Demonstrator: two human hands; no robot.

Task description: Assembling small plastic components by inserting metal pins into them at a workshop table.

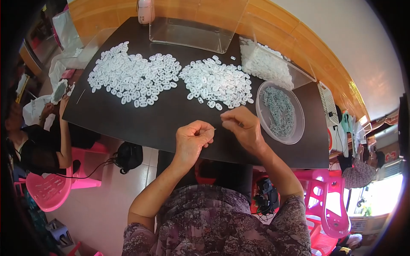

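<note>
Thin pin or wire (215, 128) sits between the two hands at the near edge of the black table (171, 115); too fine to tell what it is. Left hand (192, 138) fingers curled and pinched together on its left end. Right hand (242, 128) fingertips pinched shut too, whatever it grips is hidden. Both forearms come in from below, sleeves in a patterned purple fabric.

Just right of the right hand: one round clear plastic dish (280, 112), shallow, holding grey-green small parts, count not readable.

Further out: two loose heaps of small white oval rings, left heap (134, 77) and right heap (218, 82), far too many to count. Behind those, two clear plastic boxes: back box (194, 32) looks empty, right box (269, 64) holds more white pieces, its edges hard to trace.

Far left, another person's arm (64, 128), mostly cut off by the frame.
</note>
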